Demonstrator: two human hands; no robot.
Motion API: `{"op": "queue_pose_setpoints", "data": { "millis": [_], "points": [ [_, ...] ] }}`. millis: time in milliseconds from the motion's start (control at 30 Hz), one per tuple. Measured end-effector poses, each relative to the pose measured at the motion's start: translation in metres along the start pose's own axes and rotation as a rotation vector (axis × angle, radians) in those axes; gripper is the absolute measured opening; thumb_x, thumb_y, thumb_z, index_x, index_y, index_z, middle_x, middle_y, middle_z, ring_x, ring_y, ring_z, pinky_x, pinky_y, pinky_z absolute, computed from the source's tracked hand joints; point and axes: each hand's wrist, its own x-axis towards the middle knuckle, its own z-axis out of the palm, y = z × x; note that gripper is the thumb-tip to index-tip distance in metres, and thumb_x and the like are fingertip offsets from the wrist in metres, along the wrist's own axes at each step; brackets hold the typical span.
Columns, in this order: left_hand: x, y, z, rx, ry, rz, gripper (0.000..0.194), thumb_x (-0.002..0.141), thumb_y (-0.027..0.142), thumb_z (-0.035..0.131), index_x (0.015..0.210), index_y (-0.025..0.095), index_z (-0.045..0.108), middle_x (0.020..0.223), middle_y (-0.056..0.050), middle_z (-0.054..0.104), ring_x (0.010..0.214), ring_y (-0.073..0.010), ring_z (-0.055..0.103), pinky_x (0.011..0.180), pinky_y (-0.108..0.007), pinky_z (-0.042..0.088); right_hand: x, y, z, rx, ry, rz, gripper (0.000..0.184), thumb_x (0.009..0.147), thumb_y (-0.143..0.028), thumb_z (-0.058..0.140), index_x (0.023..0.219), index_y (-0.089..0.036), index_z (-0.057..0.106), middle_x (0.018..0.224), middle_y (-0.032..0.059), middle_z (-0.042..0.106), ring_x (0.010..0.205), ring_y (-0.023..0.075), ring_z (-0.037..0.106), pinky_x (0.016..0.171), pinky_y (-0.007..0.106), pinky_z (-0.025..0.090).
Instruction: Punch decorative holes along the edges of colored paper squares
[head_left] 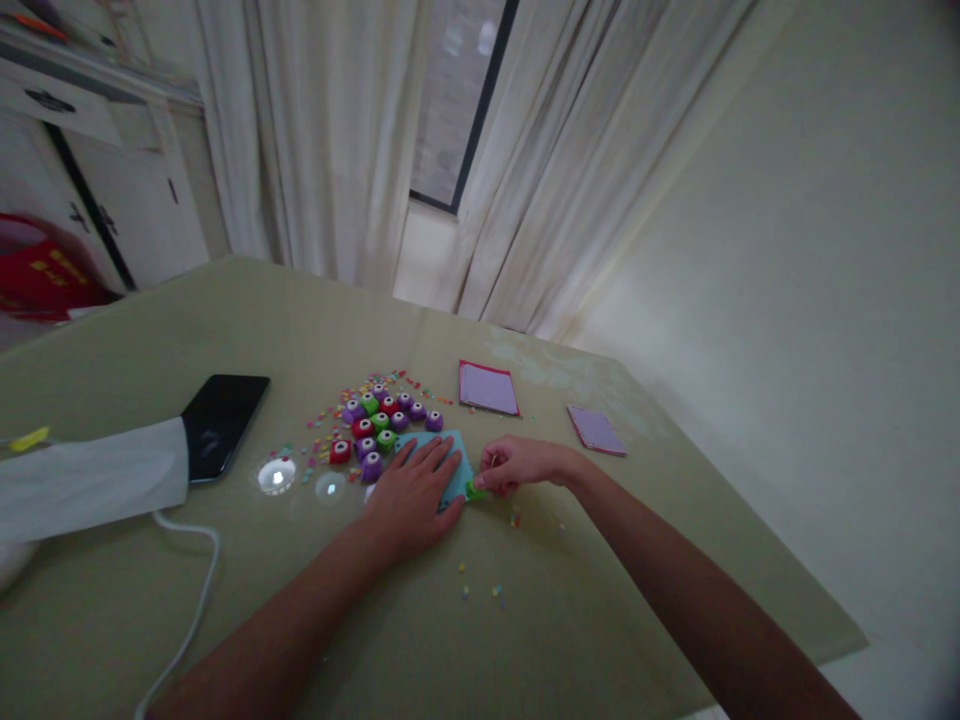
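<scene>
My left hand (416, 492) lies flat with its fingers spread on a light blue sheet of paper (455, 450), covering much of it. At the sheet's right edge my right hand (514, 465) is closed on a small green paper punch (474, 491), mostly hidden by the fingers. Beyond my left hand stands a cluster of several small punches in purple (371, 466), red (340, 452) and green (386, 441), each with a pale round spot on top. Tiny coloured paper bits (322, 430) are scattered around the cluster.
Two stacks of lilac paper, one red-edged (489, 388) and one smaller (596, 430), lie on the green-covered table (585, 620). At left are a black phone (225, 425), a white strip (97, 475), a white cable (202, 590) and two clear round pieces. A wall stands at right.
</scene>
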Motion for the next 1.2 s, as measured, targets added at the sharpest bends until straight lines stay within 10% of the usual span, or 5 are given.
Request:
{"op": "queue_pose_setpoints", "data": {
  "millis": [767,1200],
  "points": [
    [0.001,-0.003,0.005,-0.022,0.026,0.001,0.056,0.099,0.04,0.057,0.151,0.022,0.059,0.165,-0.013,0.052,0.153,-0.0326,0.048,0.129,-0.059,0.03,0.01,-0.017,-0.003,-0.496,0.032,0.139,0.046,0.083,-0.063,0.077,0.074,-0.021,0.06,0.057,-0.004,0.051,0.053,0.0126,0.044,0.052,0.028,0.03],
    [0.001,-0.001,0.0,0.001,-0.026,-0.001,0.057,0.1,0.04,0.055,0.153,0.021,0.057,0.167,-0.012,0.049,0.155,-0.0325,0.046,0.13,-0.06,0.029,0.0,-0.003,0.0,-0.386,0.087,0.193,0.064,0.074,-0.082,0.076,0.073,-0.021,0.058,0.055,-0.0069,0.041,0.052,0.0108,0.037,0.051,0.026,0.025]
  ]
}}
